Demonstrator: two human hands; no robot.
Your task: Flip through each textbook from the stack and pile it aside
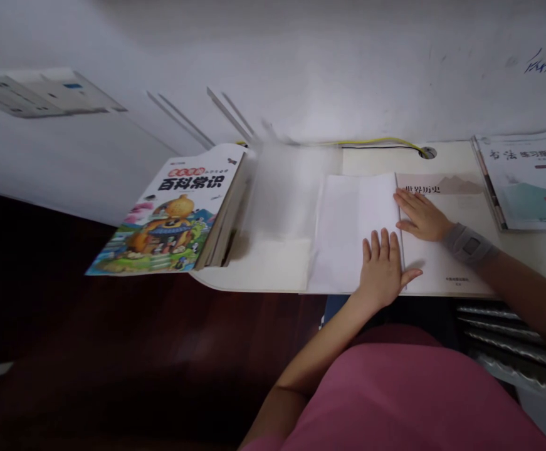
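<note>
An open book [451,250] lies at the desk's front edge, its right page showing a title and a pale brown mountain band. The left side [348,232] is plain white. My left hand [382,268] rests flat near the fold, fingers straight and pointing away from me, the thumb reaching over onto the right page. Just above it, my right hand [422,216] lies flat on the title page, its fingertips at the fold and part of the title under them. A grey band with a small dark face is on my right wrist. Neither hand grips anything.
Left of the open book, a blurred translucent sheet [284,194] lies on the white desk [263,269]. A book stack with a colourful cover [173,213] overhangs the left end. More books [531,181] lie right. Yellow and black cables run to a hole [429,152] by the wall.
</note>
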